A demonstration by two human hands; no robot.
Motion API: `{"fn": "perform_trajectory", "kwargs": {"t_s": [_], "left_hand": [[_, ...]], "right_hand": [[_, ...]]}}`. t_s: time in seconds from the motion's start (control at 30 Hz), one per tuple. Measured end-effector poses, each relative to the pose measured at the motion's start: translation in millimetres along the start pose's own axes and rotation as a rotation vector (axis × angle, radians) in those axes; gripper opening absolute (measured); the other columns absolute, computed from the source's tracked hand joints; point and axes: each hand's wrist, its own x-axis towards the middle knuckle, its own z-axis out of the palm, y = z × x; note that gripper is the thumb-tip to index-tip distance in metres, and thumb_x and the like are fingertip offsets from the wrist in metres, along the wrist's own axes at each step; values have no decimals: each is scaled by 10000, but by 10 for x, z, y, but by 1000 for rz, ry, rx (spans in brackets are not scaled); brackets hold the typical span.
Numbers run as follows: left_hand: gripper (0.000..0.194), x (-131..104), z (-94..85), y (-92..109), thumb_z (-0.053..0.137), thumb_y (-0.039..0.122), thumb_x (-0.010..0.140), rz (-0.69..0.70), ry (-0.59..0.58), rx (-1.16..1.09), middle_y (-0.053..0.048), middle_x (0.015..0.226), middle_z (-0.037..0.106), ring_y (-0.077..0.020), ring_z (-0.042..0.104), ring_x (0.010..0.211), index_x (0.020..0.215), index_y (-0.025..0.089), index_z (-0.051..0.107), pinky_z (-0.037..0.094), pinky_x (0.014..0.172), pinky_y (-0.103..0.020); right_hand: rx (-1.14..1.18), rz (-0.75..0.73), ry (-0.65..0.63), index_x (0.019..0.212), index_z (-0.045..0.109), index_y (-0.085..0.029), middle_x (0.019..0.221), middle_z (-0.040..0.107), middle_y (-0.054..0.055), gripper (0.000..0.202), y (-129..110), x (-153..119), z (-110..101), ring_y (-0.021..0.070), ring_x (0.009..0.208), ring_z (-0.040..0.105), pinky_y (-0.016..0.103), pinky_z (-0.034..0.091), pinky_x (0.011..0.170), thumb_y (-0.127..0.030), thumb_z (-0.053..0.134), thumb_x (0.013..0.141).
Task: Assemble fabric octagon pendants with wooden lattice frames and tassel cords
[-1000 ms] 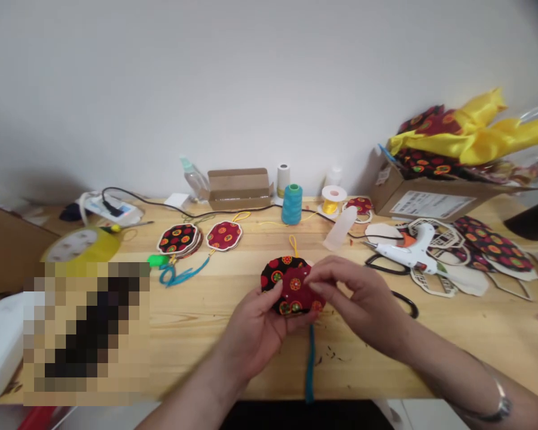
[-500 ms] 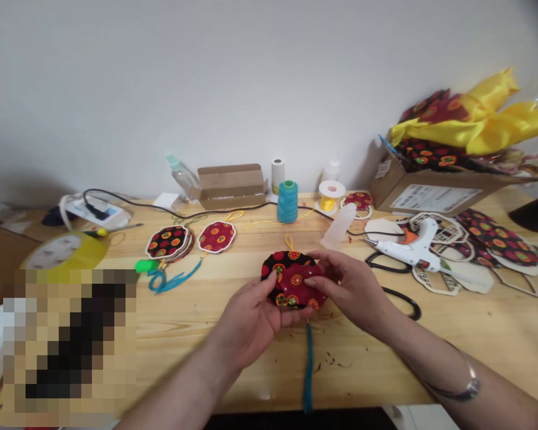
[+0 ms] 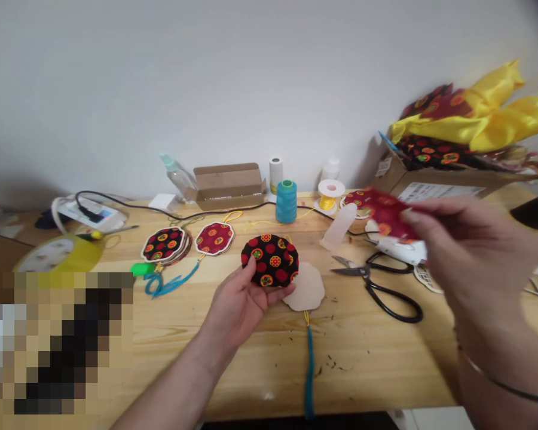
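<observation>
Head | wooden table | pale wall | left hand grips black fabric | right hand pinches red fabric

Wall: pale grey, smooth; the upper background is filled by it. Shadows are cast on it at far left and at right. Table: light wood, grain visible, back edge set along the wall; a faint glare is caught near its front edge. White surface: partly seen below, at right.
</observation>
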Motion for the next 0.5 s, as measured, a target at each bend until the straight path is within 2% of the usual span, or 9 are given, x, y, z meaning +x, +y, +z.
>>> {"fn": "perform_trajectory", "kwargs": {"t_s": [0.07,0.13,0.17,0.2,0.27,0.33,0.4,0.47,0.5], "left_hand": [[283,-7,-10,-6,377,204,953,-6,-23,-8,-143,995,727,-266,698,878,1070,99,612,580,736,-464],[274,-13,-21,-23,391,203,950,-24,-56,0,-149,995,727,-268,699,880,1038,97,627,583,729,-460],[269,-16,-27,-34,401,203,947,-36,-76,8,-152,991,728,-271,699,882,1021,95,635,585,726,-459],[264,-20,-34,-46,411,204,944,-48,-99,17,-154,985,729,-273,699,882,1005,92,643,586,724,-458],[261,-31,-48,-67,426,203,940,-65,-164,29,-155,1001,727,-277,697,899,1001,92,654,587,733,-458],[263,-48,-62,-85,433,202,938,-69,-235,37,-150,1037,720,-277,692,921,1026,99,659,587,747,-453],[269,-66,-73,-101,436,206,939,-66,-291,45,-145,1047,718,-273,692,923,1051,107,660,588,752,-447],[277,-81,-78,-120,440,223,941,-69,-328,55,-144,1028,724,-275,696,909,1055,107,664,588,748,-452],[282,-87,-77,-131,443,235,940,-73,-339,62,-147,1023,725,-281,695,913,1054,104,665,586,752,-460]], "right_hand": [[-232,-15,-11,1130,623,-317,1044,652,54,287,99,113,-106,319,977,603,529,464,852,-356,572,850],[-488,-85,34,1208,595,-259,1159,614,113,380,84,128,-128,432,1128,510,628,371,918,-359,575,841],[-513,-111,44,1211,598,-224,1171,607,131,378,33,94,-103,430,1139,505,609,376,927,-351,552,858],[-470,-127,9,1177,619,-214,1129,624,129,337,-39,38,-55,385,1083,553,554,420,898,-333,527,876],[-200,-152,-150,971,688,-226,931,688,81,185,-197,-113,96,258,838,638,421,500,752,-292,556,860],[44,16,-394,950,683,-205,780,689,42,179,-305,-260,278,167,633,608,317,492,593,-299,604,820],[298,242,-669,1036,656,-179,818,696,45,289,-334,-362,434,137,607,589,277,470,546,-348,610,806],[470,425,-832,1000,660,-165,810,694,43,309,-313,-412,526,121,599,572,255,445,527,-378,631,778],[511,478,-867,931,670,-160,765,683,33,276,-298,-421,545,112,583,556,247,432,522,-379,642,765]]}}
